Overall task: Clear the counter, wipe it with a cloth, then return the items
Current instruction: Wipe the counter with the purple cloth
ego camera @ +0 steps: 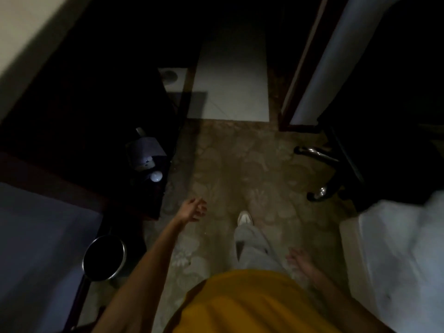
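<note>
Person walking over patterned carpet [240, 164] toward the dark counter [153, 145] at left, where items [146, 157] sit uncleared — left hand [194, 209] and right hand [299, 259] loosely spread, empty; no cloth visible, so wiping and returning remain.

Left hand [194, 209]: extended forward on a bare, nearly straight arm running from the near lower left toward the centre; fingers loosely curled and spread, grip holding nothing, touching nothing.

Right hand [299, 258]: low at the right side, close to the hip, blurred; fingers appear relaxed and pointing away, grip holding nothing.

Right forearm: bare, angled back toward the torso, partly hidden by it.

Torso: near bottom centre, in a mustard-yellow top.

Leg: one, in light grey trousers, stepped forward between the hands, ending in a pale shoe.
</note>
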Available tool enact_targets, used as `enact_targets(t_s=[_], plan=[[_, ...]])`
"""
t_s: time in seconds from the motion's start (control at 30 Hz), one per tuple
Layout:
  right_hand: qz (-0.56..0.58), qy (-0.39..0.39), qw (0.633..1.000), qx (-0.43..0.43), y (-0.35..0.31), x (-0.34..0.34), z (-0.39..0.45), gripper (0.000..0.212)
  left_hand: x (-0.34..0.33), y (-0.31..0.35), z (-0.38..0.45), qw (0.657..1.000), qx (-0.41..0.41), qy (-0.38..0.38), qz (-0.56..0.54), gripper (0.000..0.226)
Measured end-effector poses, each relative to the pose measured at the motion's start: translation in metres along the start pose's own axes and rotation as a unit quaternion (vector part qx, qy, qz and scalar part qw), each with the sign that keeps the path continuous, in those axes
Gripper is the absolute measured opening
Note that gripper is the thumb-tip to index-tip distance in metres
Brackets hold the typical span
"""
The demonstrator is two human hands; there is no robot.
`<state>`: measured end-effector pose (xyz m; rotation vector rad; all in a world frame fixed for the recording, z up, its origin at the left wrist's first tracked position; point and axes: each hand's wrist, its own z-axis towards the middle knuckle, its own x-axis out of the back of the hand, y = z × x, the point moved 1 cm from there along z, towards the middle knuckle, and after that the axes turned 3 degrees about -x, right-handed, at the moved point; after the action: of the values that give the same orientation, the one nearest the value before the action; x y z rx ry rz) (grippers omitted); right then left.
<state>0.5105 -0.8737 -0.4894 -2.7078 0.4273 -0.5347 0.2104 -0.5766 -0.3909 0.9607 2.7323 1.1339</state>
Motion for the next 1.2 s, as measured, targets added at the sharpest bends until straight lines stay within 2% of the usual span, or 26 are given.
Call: enact_targets(t_s=[0.17,0.3,0.43,0.67,0.8,0.9,1.03,1.13,1.2], plan=[[-0.046,-0.057,0.996,0.055,-0.205,-0.020,0.054,0.023,0.029,-0.003,0.046,0.984,0.144,0.055,-0.090,0.043],[-0.097,-0.085,0.982,0.135,-0.366,-0.038,0.099,0.018,0.049,0.025,0.079,0.968,0.175,0.099,-0.153,0.033],[-0.091,-0.107,0.971,0.192,-0.506,-0.070,0.102,0.014,0.080,0.090,0.133,0.963,0.124,0.138,-0.196,0.031],[-0.113,-0.151,0.950,0.249,-0.674,-0.146,0.126,0.017,0.157,0.227,0.260,0.957,0.011,0.168,-0.235,0.027],[-0.116,-0.170,0.925,0.318,-0.781,-0.189,0.107,0.011,0.214,0.334,0.293,0.946,-0.082,0.184,-0.256,0.031],[-0.110,-0.178,0.896,0.391,-0.864,-0.221,0.080,0.021,0.262,0.422,0.289,0.940,-0.171,0.203,-0.214,0.026],[-0.103,-0.175,0.835,0.512,-0.981,-0.262,0.022,0.032,0.334,0.533,0.244,0.883,-0.337,0.294,-0.144,0.021],[-0.096,-0.166,0.748,0.636,-1.076,-0.299,-0.021,0.034,0.401,0.602,0.211,0.805,-0.420,0.411,-0.085,0.026],[-0.118,-0.154,0.673,0.714,-1.132,-0.328,-0.049,0.036,0.449,0.633,0.205,0.766,-0.397,0.505,0.001,0.033]])
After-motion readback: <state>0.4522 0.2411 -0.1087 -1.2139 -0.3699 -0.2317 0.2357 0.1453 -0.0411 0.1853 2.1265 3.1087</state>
